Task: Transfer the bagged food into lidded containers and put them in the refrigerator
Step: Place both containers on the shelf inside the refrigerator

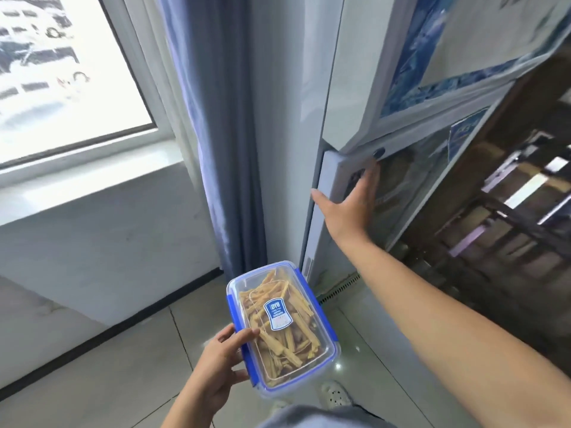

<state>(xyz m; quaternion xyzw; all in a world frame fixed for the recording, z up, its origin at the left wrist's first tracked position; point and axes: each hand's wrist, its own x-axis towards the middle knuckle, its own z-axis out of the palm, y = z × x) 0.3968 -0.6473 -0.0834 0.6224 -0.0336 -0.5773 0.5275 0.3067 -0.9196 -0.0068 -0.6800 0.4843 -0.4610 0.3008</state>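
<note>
My left hand [221, 362] holds a clear lidded container [279, 329] with blue clips, full of yellow-brown dried sticks, at the lower middle of the view. A blue and white label sits on its lid. My right hand [352, 200] reaches forward with fingers spread and rests against the top edge of the refrigerator's lower door [329, 196], the thumb along the door's left side. The fingertips go into the gap under the upper door [401, 72]. Both refrigerator doors look closed.
A blue curtain [222, 125] hangs just left of the refrigerator, beside a window [61, 66] and white sill. A dark wooden shelf rack [500, 211] stands to the right. Grey floor tiles and my shoe [335, 393] lie below.
</note>
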